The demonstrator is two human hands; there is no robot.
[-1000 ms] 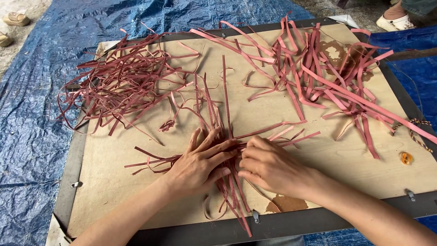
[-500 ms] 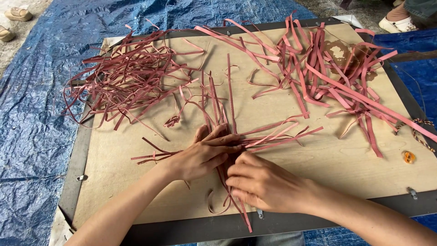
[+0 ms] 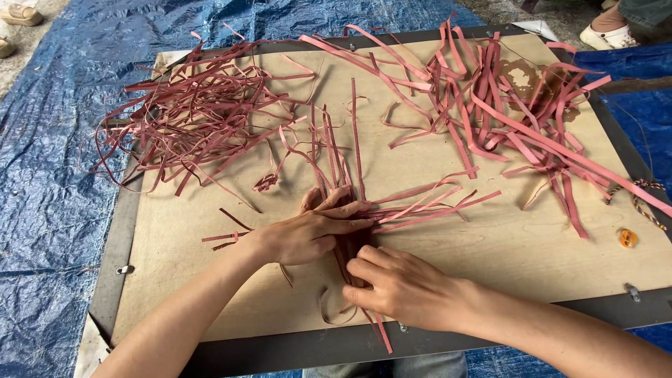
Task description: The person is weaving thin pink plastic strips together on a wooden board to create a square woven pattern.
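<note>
Pressing together at the near middle of the board (image 3: 210,301), left hand (image 3: 308,234) and right hand (image 3: 402,287) flatten a crossing of strips (image 3: 420,204).

Head view, hidden or unclear:
- Crossing centre: covered by both hands; how the strips interlace there cannot be told.
- Left hand: palm down, fingers laid flat over the strips, gripping nothing visibly.
- Right hand: fingers curled onto the same strips just below the left hand; whether it pinches one cannot be told.
- Forearms: cut off at the lower edge.
- Shoe (image 3: 609,35): white, top right, mostly cropped.
- Sandal (image 3: 21,14): top left, partly cropped.

Holders:
- Board: tan, dark-framed, bearing a thin-strip pile (image 3: 196,119) at left and a wide-strip pile (image 3: 504,112) at right.
- Tarp (image 3: 42,196): blue, under the board.

Small items:
- Orange disc (image 3: 627,238): on the board's right edge; too small to identify.
</note>
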